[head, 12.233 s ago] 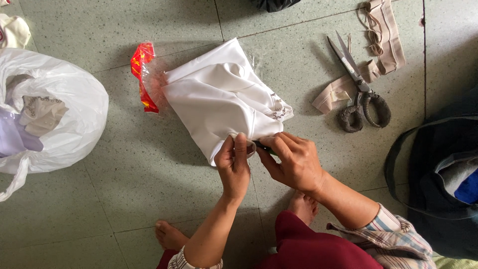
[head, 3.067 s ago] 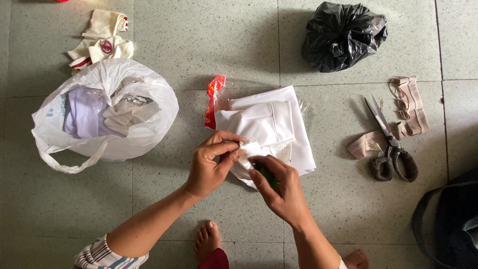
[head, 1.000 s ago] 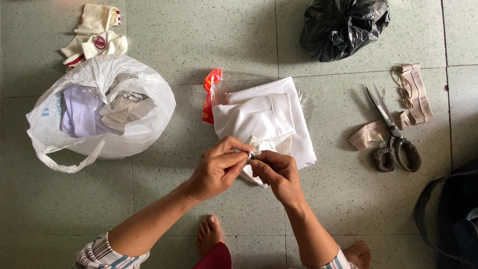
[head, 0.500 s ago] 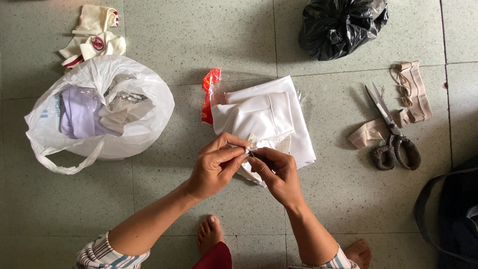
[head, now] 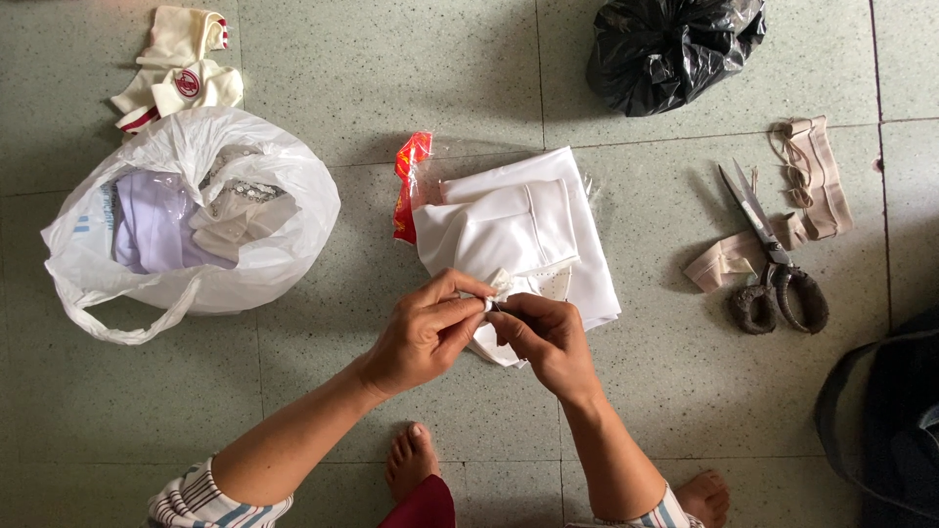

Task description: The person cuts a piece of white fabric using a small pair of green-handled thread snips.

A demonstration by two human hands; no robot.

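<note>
Both hands pinched shut on the same spot: left hand [head: 425, 332] has thumb and forefinger pressed together on a small bunched corner of the folded white fabric garment [head: 523, 240], right hand [head: 548, 337] meets it fingertip to fingertip, also closed on that corner, possibly with a small dark item between the fingers, too small to tell. Garment lies flat on the green speckled tile floor [head: 411, 78] at centre frame, its near edge lifted into the pinch. Crumpled red-and-clear plastic wrapper [head: 409, 181] touches the garment's edge at 9 o'clock. White plastic bag stuffed with pale clothes [head: 191, 220] sits well apart at 9 o'clock; cream cloth pieces with red trim [head: 181, 64] at 10 o'clock beyond it. Tied black plastic bag [head: 675, 49] at 1 o'clock. Metal scissors with wrapped dark handles [head: 773, 259] at 3 o'clock, lying on beige elastic strips [head: 812, 176]. Bare feet at 6 o'clock.
</note>
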